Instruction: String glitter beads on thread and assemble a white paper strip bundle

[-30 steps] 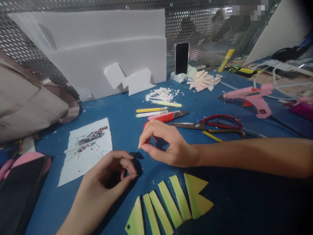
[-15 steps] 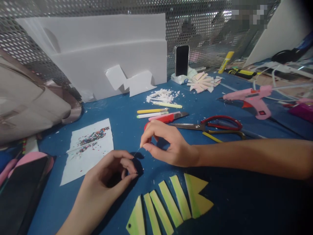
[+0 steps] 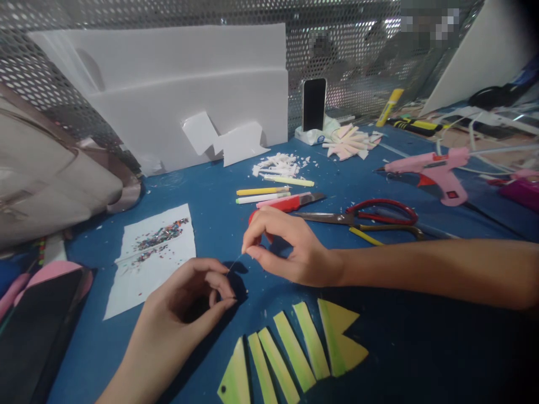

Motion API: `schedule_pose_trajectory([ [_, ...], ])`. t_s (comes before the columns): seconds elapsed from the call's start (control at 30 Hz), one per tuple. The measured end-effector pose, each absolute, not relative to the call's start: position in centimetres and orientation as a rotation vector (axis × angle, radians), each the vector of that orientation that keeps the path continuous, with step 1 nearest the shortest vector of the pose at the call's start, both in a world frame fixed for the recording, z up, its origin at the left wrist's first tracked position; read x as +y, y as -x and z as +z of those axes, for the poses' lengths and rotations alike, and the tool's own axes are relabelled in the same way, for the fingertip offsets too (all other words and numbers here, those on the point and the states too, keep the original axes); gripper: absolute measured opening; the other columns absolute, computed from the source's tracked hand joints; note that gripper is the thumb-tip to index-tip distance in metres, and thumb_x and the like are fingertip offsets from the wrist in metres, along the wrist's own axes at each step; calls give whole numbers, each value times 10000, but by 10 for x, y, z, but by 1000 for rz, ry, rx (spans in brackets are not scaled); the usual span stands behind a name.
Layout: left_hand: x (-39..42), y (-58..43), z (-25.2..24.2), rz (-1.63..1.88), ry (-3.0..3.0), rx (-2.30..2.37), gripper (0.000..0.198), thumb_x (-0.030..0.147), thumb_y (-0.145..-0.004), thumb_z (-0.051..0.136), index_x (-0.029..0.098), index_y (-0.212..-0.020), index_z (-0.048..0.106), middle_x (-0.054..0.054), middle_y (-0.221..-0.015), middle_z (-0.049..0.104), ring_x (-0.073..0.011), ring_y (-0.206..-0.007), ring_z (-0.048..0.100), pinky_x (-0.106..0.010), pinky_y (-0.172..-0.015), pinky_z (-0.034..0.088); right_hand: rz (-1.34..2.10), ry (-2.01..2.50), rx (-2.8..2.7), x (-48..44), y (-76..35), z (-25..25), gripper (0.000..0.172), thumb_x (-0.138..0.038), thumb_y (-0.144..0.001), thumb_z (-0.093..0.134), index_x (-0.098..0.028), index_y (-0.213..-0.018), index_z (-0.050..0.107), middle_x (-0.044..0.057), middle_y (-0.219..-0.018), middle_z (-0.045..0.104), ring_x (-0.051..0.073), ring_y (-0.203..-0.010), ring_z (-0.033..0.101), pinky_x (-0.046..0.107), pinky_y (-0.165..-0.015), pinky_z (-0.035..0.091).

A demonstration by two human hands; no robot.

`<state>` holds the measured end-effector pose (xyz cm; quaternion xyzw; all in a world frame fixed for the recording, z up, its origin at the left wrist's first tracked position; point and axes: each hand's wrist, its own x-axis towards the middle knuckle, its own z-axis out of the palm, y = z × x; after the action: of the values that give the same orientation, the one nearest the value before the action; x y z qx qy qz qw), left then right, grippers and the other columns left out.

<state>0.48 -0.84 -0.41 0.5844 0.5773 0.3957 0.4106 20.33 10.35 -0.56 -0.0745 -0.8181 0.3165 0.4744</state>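
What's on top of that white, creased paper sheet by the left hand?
Small multicoloured, glitter-like flakes lie scattered on the white, creased paper sheet. The bare left hand blocks its lower right part from view, so anything there cannot be seen.

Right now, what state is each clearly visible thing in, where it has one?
Thin strand: looks straight
Left hand: curled at the strand's lower end; grip unclear
Right hand: pinched on the strand
Fish pieces: cut apart, lying in a row
Scissors: lying flat, handles apart
Glue gun: lying on its side
Phone: propped upright, screen dark
White paper: creased, colored bits on it
Markers: lying flat
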Motion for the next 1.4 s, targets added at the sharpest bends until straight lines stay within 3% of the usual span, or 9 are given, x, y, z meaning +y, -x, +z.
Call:
schedule_pose_trajectory([
  [0.53,-8,-14,3,1099,-1294,1505,200,262,-792,704,243,-956,593,41,-763,626,-119,-722,564,-206,-687,477,789,251,-2009,104,-205,-4,84,-107,-926,530,-142,-866,577,17,-830,593,104,-745,475,265,-714,425],
  [0.8,-7,-14,3,1178,-1243,1476,185,234,-798,699,225,-949,592,22,-752,634,-121,-680,572,-227,-672,490,769,284,-2033,107,-205,-6,98,-113,-939,487,-156,-879,551,18,-839,559,117,-750,460,279,-728,413],
  [1.13,-7,-15,4,1211,-1205,1466,161,198,-808,686,236,-938,599,49,-734,629,-81,-673,566,-161,-670,474,722,334,-2051,108,-205,-8,102,-125,-954,465,-160,-892,539,13,-833,527,120,-752,449,286,-743,399],
  [1.4,-5,-12,2,1224,-1219,1468,186,203,-796,687,232,-953,591,29,-746,654,-114,-680,588,-210,-665,490,628,363,-2109,111,-205,-8,142,-127,-975,424,-168,-904,540,21,-838,531,130,-770,449,291,-755,390],
])
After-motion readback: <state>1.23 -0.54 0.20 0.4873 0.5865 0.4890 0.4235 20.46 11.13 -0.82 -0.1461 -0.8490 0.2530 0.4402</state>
